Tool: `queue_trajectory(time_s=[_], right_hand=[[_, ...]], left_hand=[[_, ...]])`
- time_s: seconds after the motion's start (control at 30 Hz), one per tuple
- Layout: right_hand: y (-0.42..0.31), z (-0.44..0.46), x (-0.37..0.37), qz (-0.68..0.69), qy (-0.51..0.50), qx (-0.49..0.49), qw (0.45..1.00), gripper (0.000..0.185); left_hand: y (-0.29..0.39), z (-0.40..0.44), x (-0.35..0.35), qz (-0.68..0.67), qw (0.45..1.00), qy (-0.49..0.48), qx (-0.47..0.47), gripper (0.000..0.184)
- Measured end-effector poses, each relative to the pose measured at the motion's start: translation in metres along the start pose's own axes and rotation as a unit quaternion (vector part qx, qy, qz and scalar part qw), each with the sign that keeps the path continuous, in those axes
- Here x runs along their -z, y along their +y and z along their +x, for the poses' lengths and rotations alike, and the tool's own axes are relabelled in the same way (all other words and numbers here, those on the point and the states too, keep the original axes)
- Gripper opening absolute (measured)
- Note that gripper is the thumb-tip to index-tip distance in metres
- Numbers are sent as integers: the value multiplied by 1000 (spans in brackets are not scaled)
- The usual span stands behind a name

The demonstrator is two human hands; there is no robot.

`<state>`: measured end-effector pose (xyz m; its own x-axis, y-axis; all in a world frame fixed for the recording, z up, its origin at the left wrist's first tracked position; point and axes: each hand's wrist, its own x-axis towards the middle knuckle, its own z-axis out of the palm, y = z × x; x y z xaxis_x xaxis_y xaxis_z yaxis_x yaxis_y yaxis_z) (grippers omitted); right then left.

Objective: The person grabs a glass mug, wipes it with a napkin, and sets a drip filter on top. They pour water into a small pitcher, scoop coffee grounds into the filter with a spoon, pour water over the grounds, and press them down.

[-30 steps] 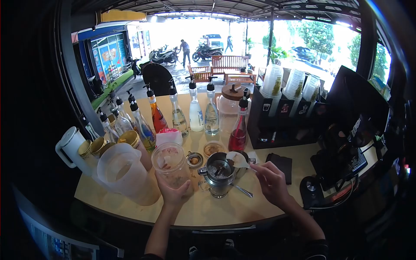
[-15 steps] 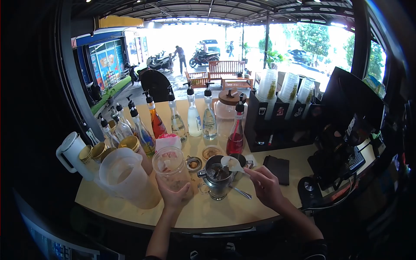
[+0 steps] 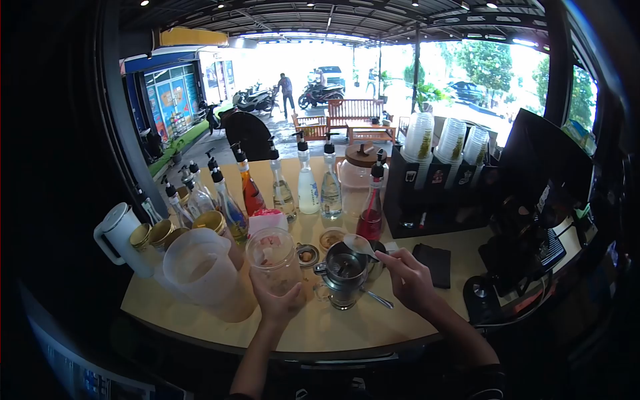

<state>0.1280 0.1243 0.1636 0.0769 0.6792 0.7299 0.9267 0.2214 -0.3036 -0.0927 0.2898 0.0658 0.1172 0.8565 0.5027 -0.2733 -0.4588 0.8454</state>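
Observation:
My left hand [image 3: 279, 303] is wrapped round a clear plastic jar [image 3: 273, 257] that has some pinkish-brown contents. Between the fingers of my right hand [image 3: 408, 275] is the handle of a white plastic scoop [image 3: 360, 245], its bowl over the rim of a metal cup [image 3: 346, 268]. That metal cup sits on a glass and holds dark matter. A metal spoon [image 3: 378, 298] lies to the right of its base. Behind the jar and cup are a small metal dish [image 3: 306, 255] and a round lid [image 3: 332, 238].
Pump bottles [image 3: 308, 190] stand in an arc behind. A large translucent pitcher [image 3: 200, 270] and a white jug [image 3: 120, 233] are at the left. To the right are a black cup holder [image 3: 433, 213], a dark cloth [image 3: 433, 263] and a machine [image 3: 520, 247].
The scoop has tipped over the metal cup, and the brown matter seen in its bowl earlier no longer shows. My left hand keeps hold of the jar. The whole view has shifted slightly.

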Motion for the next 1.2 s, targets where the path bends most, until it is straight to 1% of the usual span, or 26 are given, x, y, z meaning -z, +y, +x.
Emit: queue_trajectory(time_s=[0.1,0.17,0.23,0.3,0.33,0.4,0.43,0.5,0.53,0.6,0.63,0.7,0.73,0.77,0.8,0.83,0.87,0.9,0.93,0.97,1.0,1.03,1.07,1.1,1.17,1.2], right_hand=[[-8,11,0,-14,-7,10,1000,37],[-23,31,4,-19,18,53,998,39],[-40,54,3,-10,17,66,998,36],[-60,78,-1,-62,-9,194,979,37],[-68,89,-8,-63,-8,191,979,37],[-83,109,-28,-134,-94,263,951,31],[-88,119,-39,-134,-94,262,951,31],[-94,133,-59,-192,-149,330,912,24],[-95,136,-63,-193,-151,327,913,24],[-93,138,-65,-79,-58,327,940,24],[-91,134,-58,-83,-60,324,941,24],[-80,124,-32,11,-24,256,966,23],[-64,113,-24,41,-13,214,976,23],[-47,99,-15,45,-2,159,986,22],[-29,84,-6,48,10,104,993,20],[-3,67,-6,100,36,49,993,22],[28,49,-13,153,62,-3,986,23],[56,29,-21,125,64,-55,989,22],[80,10,-34,100,64,-110,987,22],[97,-5,-50,104,58,-111,987,22],[113,-20,-65,159,42,-180,970,22],[124,-33,-75,212,24,-248,945,22],[127,-40,-82,214,23,-231,949,22],[131,-46,-87,221,17,-230,948,22],[138,-53,-97,338,20,-262,904,22],[141,-57,-101,346,18,-256,902,22]], left_hand=[[-7,-3,2,5,1000,14,-2,94],[-7,-4,3,29,999,19,-6,95],[-9,-2,6,53,998,19,-11,97],[-15,-3,8,57,998,14,14,97],[-13,-3,10,58,998,11,15,97],[-5,-2,12,84,996,-7,1,98],[2,0,14,84,996,-8,1,98],[16,5,15,155,987,-19,-24,97],[15,10,17,154,988,-22,-22,97],[9,21,22,126,991,-47,-2,97],[8,22,21,122,991,-51,0,97],[6,24,13,11,999,0,53,95],[7,21,11,5,998,-4,57,95],[11,14,12,99,995,17,-5,92],[15,4,13,191,978,39,-68,88],[16,-6,12,282,948,62,-132,85],[12,-22,11,267,950,69,-146,81],[11,-25,3,267,950,73,-146,81],[10,-29,-3,218,962,6,-162,82],[10,-28,-12,170,972,-38,-159,84],[9,-28,-22,121,978,-81,-152,86],[17,-18,-36,83,980,-100,-151,90],[23,-8,-47,44,980,-118,-152,95],[22,1,-52,52,981,-112,-150,95],[16,15,-59,14,965,-234,-119,107],[16,15,-58,-1,967,-252,-29,108]])
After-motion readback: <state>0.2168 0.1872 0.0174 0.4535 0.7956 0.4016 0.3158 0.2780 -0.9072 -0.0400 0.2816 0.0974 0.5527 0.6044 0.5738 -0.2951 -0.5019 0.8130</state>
